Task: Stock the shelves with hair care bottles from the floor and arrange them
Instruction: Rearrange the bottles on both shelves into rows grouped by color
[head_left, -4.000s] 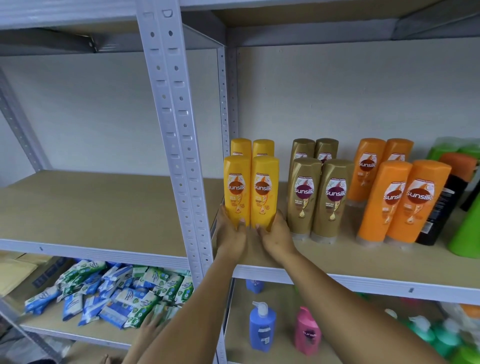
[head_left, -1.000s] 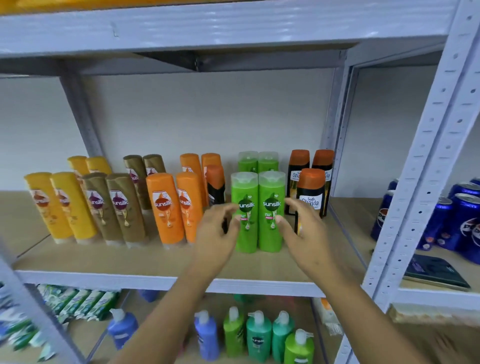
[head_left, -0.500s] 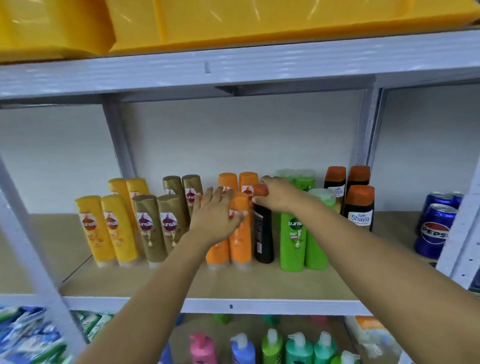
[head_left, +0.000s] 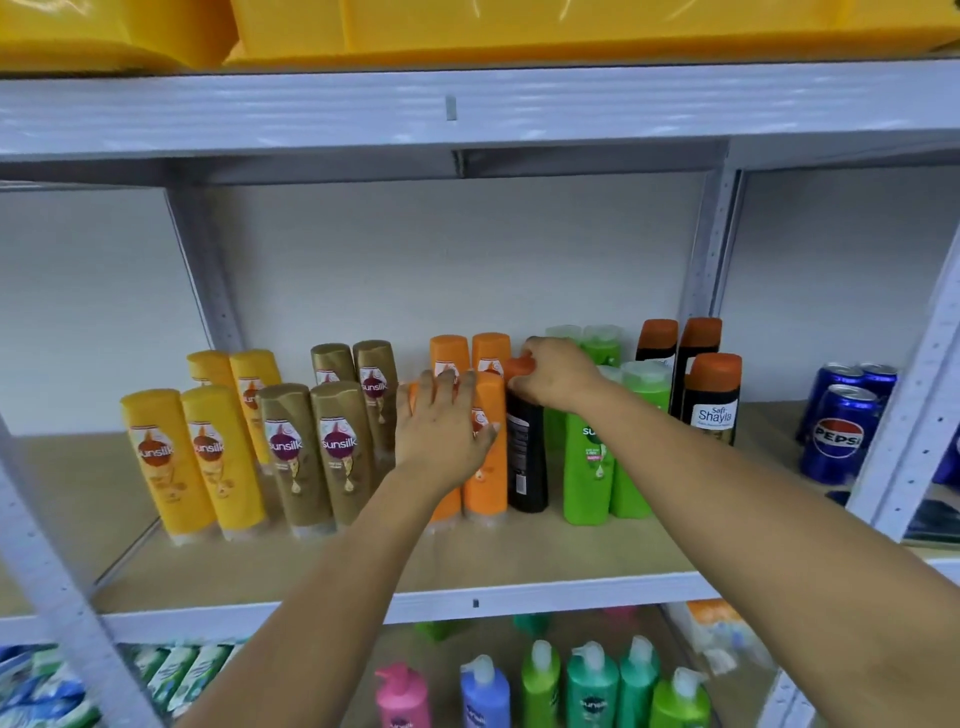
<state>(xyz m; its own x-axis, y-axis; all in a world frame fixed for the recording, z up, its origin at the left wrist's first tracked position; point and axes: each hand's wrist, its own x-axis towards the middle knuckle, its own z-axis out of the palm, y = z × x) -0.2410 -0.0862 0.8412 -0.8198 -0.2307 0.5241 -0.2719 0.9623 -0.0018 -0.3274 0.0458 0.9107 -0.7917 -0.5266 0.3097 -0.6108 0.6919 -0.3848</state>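
Note:
Hair care bottles stand in colour groups on the middle shelf (head_left: 519, 556): yellow bottles (head_left: 200, 457), gold bottles (head_left: 317, 452), orange bottles (head_left: 488, 467), green bottles (head_left: 592, 467). A black bottle with an orange cap (head_left: 525, 457) stands between the orange and green groups. My right hand (head_left: 558, 374) grips its cap from above. My left hand (head_left: 441, 421) lies with straight fingers flat against the front orange bottles. More black bottles labelled Shayla (head_left: 711, 400) stand at the right end.
Blue Pepsi cans (head_left: 839, 431) fill the bay to the right, past a grey upright post (head_left: 909, 405). Yellow bins (head_left: 467, 26) sit on the shelf above. Pump bottles (head_left: 587, 686) line the lower shelf, with packets (head_left: 52, 686) at lower left.
Since the green bottles a second ago, both hands moved left: the right one took hold of the black bottle's cap, the left one pressed onto the orange bottles. In the last half second they barely shifted.

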